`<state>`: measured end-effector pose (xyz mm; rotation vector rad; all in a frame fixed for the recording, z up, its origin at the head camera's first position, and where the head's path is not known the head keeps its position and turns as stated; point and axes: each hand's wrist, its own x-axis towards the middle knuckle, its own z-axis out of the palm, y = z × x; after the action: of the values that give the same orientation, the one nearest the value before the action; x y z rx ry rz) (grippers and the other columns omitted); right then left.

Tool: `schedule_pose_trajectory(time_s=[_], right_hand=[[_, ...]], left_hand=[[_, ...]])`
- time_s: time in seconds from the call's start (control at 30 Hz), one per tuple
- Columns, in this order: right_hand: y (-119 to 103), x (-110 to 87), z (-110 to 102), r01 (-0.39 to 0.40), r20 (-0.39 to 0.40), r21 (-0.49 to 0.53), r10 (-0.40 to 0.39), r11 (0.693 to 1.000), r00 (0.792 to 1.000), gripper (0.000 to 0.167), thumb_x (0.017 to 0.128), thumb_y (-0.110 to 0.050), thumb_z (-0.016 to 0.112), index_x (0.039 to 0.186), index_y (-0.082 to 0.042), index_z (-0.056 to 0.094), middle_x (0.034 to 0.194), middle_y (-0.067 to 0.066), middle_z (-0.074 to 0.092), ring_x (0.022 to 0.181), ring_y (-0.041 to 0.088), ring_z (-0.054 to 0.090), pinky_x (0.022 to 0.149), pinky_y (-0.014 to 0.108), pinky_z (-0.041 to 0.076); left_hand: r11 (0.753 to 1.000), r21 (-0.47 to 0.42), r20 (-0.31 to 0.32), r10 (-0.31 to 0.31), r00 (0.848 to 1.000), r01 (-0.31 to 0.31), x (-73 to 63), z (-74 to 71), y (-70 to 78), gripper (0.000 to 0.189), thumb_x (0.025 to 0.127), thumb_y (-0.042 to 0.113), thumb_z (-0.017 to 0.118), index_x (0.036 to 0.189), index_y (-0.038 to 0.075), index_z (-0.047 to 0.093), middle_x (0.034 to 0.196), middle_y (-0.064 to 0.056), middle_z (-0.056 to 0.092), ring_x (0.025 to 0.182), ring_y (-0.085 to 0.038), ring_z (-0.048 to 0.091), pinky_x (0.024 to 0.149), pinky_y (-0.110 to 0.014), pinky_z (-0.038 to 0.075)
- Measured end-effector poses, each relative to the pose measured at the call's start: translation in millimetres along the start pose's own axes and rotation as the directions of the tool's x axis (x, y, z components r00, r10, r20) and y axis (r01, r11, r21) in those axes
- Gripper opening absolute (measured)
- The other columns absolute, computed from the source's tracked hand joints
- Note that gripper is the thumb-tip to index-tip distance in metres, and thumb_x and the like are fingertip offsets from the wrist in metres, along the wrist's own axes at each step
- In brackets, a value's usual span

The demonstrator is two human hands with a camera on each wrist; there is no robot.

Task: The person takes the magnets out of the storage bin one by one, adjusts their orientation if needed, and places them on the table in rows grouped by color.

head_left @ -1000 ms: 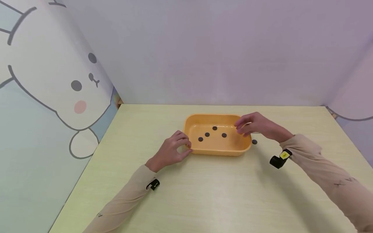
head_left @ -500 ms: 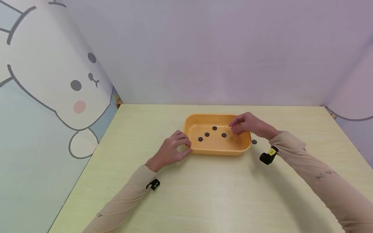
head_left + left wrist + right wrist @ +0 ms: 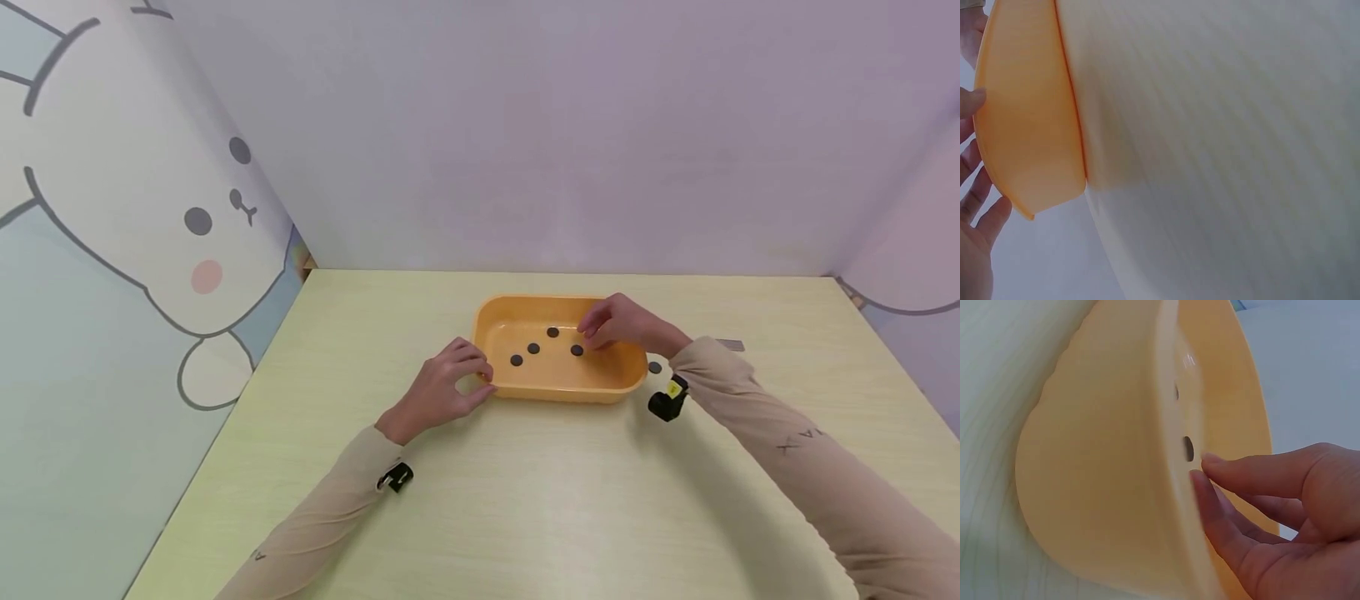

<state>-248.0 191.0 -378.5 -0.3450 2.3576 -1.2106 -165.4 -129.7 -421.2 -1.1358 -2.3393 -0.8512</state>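
Note:
An orange plastic tray (image 3: 555,393) stands on the table, with several small dark round discs (image 3: 533,348) lying flat inside it. The left hand (image 3: 442,385) grips the tray's left end, fingers at the rim and thumb by the front corner. Over the tray's right half, the right hand (image 3: 626,323) reaches down inside, beside the rightmost disc (image 3: 577,351). In the right wrist view its thumb and index fingertips are close together but apart, with nothing visible between them, just short of a dark disc (image 3: 1189,449).
Another dark disc (image 3: 655,367) lies on the table (image 3: 525,500) just right of the tray. A flat grey strip (image 3: 729,344) shows behind the right forearm, partly hidden. A pale wall (image 3: 555,167) rises behind the table, and a cartoon-printed wall (image 3: 112,250) at the left.
The right hand has moved left and farther into the tray, closer to the rightmost disc. More of the grey strip has come into sight. The left hand and tray hold still.

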Motion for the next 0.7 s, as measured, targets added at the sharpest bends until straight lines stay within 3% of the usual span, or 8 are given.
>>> schedule_pose_trajectory(time_s=[0.33,0.47,0.7], right_hand=[[2.3,14.1,17.2,-0.002,-0.045,-0.167,-0.006,0.986,0.999,0.019,0.073,0.002,0.077,0.088,0.007,0.067,0.070,0.004,0.062,0.059,0.013,0.057,0.060,0.027,0.051],[2.4,17.0,22.3,0.003,-0.080,-0.223,-0.021,0.975,0.997,0.018,0.070,0.004,0.079,0.084,0.006,0.068,0.069,0.004,0.063,0.055,0.013,0.056,0.054,0.026,0.050],[-1.3,15.8,27.1,0.041,-0.071,-0.264,-0.062,0.964,0.996,0.013,0.071,0.006,0.077,0.082,0.005,0.069,0.072,0.008,0.066,0.054,0.015,0.056,0.053,0.027,0.050]], left_hand=[[1.000,-0.010,0.009,-0.003,1.000,0.003,-2.1,-0.2,-1.0,0.013,0.079,0.021,0.077,0.080,0.012,0.067,0.089,0.003,0.061,0.091,-0.013,0.051,0.074,-0.025,0.049],[1.000,-0.013,0.002,0.002,1.000,-0.002,-1.6,-0.2,-0.8,0.014,0.078,0.020,0.077,0.080,0.012,0.067,0.089,0.002,0.062,0.091,-0.013,0.052,0.075,-0.026,0.049],[1.000,-0.018,-0.003,-0.003,1.000,0.003,-2.4,-0.7,-1.1,0.014,0.078,0.021,0.077,0.080,0.012,0.067,0.089,0.002,0.062,0.092,-0.013,0.052,0.077,-0.026,0.049]])
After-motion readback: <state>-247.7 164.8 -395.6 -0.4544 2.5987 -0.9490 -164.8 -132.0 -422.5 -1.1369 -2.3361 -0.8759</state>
